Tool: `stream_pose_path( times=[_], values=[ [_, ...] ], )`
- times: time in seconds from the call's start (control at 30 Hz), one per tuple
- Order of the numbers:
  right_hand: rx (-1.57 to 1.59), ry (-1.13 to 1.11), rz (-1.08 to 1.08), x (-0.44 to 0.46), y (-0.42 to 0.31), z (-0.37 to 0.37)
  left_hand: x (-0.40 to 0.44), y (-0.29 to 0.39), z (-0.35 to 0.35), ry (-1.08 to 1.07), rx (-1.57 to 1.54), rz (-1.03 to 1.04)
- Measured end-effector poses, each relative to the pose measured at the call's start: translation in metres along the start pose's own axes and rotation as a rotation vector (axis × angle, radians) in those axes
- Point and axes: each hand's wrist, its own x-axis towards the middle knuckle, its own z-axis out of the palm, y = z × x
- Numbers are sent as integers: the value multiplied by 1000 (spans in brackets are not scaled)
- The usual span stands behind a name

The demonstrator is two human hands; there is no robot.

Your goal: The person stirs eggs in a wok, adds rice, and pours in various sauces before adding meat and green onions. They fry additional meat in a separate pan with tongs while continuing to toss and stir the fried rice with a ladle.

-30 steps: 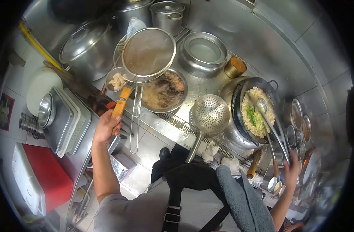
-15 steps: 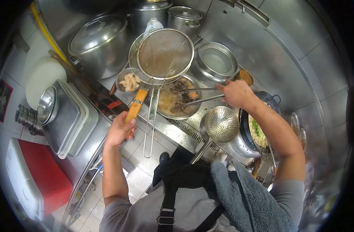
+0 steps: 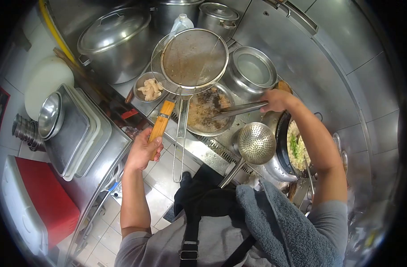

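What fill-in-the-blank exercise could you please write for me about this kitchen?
The left hand grips a handle made of ____.
The right hand holds metal ____ over the pan.
The rice has pieces on top that are ____ in colour.
The cooler has a white lid and a ____ side.

Missing words: wood; tongs; green; red.

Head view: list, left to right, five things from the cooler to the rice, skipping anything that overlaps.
Red-and-white cooler → left hand → pan of brownish liquid → perforated ladle's bowl → rice with chopped greens.
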Motion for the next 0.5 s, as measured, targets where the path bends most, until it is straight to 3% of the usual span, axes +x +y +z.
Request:
stream_pose_path(
  times=[0.23,0.5],
  values=[
    [40,8,89,-16,1,-10,5,0,5,18,25,-9],
    [128,49,74,18,-7,27,6,6,14,12,23,4]
  ],
)
